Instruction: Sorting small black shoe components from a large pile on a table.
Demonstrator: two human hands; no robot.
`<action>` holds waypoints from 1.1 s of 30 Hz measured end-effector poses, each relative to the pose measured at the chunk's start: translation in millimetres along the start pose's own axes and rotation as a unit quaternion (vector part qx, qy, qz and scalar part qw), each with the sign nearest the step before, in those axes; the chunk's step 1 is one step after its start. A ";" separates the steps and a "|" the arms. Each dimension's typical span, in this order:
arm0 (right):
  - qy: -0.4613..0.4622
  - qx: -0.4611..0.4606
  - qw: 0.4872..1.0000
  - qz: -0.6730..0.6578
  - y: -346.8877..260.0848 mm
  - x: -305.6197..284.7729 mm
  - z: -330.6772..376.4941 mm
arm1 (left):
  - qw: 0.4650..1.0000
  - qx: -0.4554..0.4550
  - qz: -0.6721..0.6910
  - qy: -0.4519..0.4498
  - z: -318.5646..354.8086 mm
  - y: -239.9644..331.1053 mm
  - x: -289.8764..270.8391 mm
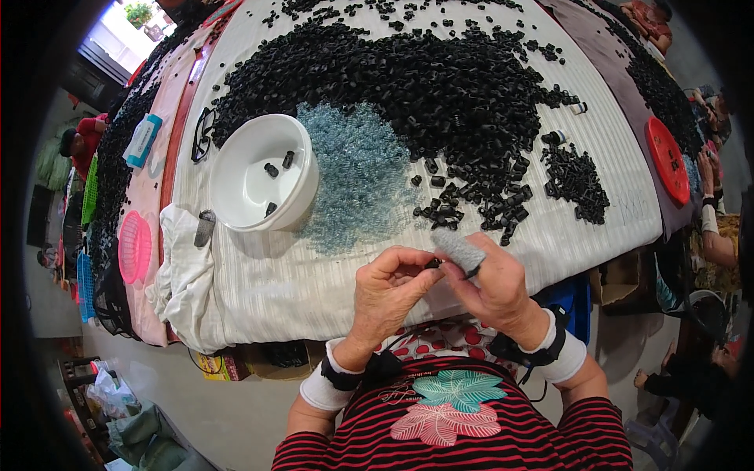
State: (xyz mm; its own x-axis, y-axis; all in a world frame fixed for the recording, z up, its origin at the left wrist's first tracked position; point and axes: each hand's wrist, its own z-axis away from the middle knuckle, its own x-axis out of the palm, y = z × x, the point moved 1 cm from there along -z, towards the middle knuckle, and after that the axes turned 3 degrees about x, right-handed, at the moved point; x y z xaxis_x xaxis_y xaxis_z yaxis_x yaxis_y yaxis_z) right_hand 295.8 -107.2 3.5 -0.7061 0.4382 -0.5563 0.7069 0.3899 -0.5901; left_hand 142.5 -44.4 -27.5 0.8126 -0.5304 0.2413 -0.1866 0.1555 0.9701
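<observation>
Between the thumb and forefinger of my left hand (390, 297) is a small black plastic part (433, 264), which looks like a cord lock piece. My right hand (499, 284) is closed in a pinch right beside that part, and a grey fabric cover (459, 250) wraps one of its fingers. What the right fingertips hold is too small to make out. Beyond my hands lie a heap of black plastic pieces (377, 71), a blue-grey pile of tiny springs (353, 169) and a smaller pile of thin black pieces (577, 182). Several black pieces sit inside a white bowl (236, 184).
A crumpled white cloth (184, 275) lies left of the bowl, near eyeglasses (204, 133). Pink basket (135, 247) and blue-white packet (142, 141) rest on the left strip. On the right is a red lid-like disc (667, 161). Other people work along both sides.
</observation>
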 end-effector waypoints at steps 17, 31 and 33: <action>-0.156 0.019 0.982 0.107 24.0 15.4 -44.8 | 0.980 -0.093 0.173 0.009 -1.3 0.1 -19.7; -0.089 0.059 0.983 0.152 38.5 -11.9 -32.3 | 0.982 -0.101 0.162 -0.012 -0.2 1.8 -24.3; -0.113 0.022 0.983 0.142 34.2 -2.5 -40.6 | 0.983 -0.098 0.156 -0.013 0.0 1.9 -24.4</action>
State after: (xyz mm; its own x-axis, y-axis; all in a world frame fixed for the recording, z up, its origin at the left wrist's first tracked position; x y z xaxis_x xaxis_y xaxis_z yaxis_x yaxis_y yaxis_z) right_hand 323.5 -62.0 8.4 -0.4744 0.3311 -0.8156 0.8784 0.2394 -0.4137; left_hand 122.3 -31.1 -31.6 0.7175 -0.4521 0.5298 -0.3125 0.4709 0.8250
